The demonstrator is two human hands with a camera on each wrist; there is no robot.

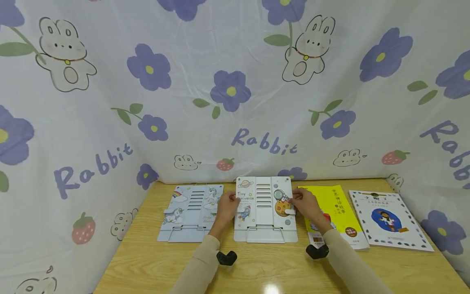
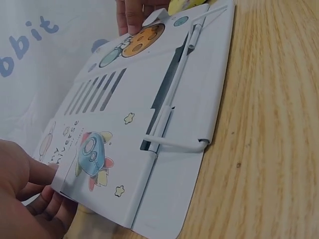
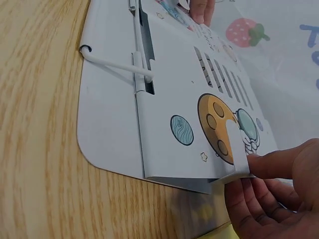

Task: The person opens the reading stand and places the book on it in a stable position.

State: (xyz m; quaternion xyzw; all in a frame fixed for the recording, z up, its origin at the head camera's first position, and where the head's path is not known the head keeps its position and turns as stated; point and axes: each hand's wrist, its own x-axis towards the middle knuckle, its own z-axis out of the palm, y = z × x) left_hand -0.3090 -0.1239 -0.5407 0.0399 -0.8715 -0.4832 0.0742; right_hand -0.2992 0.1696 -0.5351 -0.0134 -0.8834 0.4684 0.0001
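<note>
A white metal book stand (image 1: pixel 263 218) printed "Tiny Universe", with a rocket, a planet and an astronaut, stands at the middle of the table. Its slotted panel is raised at a slant above the flat base plate (image 2: pixel 174 189). At the panel's left edge my left hand (image 1: pixel 228 205) pinches it, thumb in front and fingers behind. My right hand (image 1: pixel 306 203) grips the opposite edge by the white page clip (image 3: pixel 238 149), the thumb in front and the other fingers underneath. A wire bar (image 3: pixel 117 64) runs along the panel's lower end.
A pale blue unicorn book stand (image 1: pixel 200 220) is to the left. On the right lie a yellow book (image 1: pixel 327 206), under my right forearm, and a white book (image 1: pixel 389 220) with a blue circle. A printed curtain (image 1: pixel 257 106) hangs behind the wooden table (image 1: pixel 264 269).
</note>
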